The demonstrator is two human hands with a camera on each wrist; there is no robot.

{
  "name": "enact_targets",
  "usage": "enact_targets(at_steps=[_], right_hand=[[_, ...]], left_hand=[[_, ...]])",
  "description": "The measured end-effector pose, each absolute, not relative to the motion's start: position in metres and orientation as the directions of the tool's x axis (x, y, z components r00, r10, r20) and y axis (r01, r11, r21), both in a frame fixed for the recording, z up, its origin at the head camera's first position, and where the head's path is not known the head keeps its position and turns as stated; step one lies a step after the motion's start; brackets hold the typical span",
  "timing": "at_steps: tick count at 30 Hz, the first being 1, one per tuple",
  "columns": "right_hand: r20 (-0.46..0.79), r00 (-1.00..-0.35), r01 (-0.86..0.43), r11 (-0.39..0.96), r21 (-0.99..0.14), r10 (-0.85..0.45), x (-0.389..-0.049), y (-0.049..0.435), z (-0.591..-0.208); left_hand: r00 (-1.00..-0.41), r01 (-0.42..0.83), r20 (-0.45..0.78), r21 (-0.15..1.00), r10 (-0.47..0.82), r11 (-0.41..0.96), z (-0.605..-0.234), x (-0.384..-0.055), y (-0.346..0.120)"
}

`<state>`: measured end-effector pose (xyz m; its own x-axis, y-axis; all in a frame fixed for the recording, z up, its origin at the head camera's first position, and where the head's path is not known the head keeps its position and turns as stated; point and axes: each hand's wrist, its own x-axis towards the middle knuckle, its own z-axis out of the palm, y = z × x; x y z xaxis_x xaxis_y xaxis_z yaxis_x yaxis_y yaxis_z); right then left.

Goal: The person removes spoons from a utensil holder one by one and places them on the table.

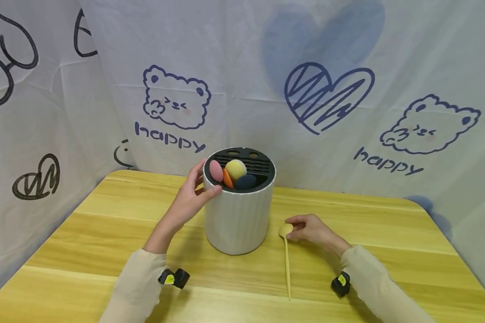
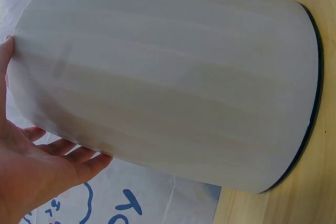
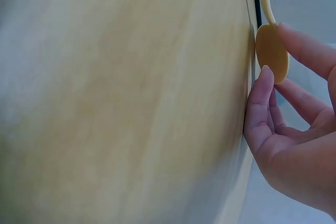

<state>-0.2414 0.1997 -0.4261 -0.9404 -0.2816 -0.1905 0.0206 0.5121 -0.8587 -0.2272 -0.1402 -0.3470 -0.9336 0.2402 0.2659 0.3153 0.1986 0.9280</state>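
Observation:
A round white utensil holder (image 1: 238, 220) with a black slotted top stands upright on the table. My left hand (image 1: 191, 197) holds it at the upper left side, thumb at the front rim and fingers around behind. In the left wrist view the fingers (image 2: 79, 156) lie along the ribbed wall. Spoon-like heads stick out of the top: a pink one (image 1: 216, 171), an orange one (image 1: 227, 178), a yellow one (image 1: 236, 170) and a dark blue one (image 1: 245, 181). To the right, my right hand (image 1: 311, 231) pinches a yellow long-handled spoon (image 1: 288, 269) by its bowl, handle pointing toward me.
The wood-grain table (image 1: 105, 224) reaches back to a white cloth backdrop (image 1: 246, 80) printed with bears, hearts and "happy". Narrow slots (image 1: 250, 165) and two round holes take up the back of the holder's top.

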Motion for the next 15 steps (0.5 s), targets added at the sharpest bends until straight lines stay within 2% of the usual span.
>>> enact_targets(at_steps=[15], right_hand=[[-0.135,-0.942,-0.032,0.483,-0.875,-0.307,-0.2419,0.2021,-0.4272]], left_hand=[[-0.931,0.319,0.271,0.929,0.244,0.186,-0.3476,-0.2281,-0.1399]])
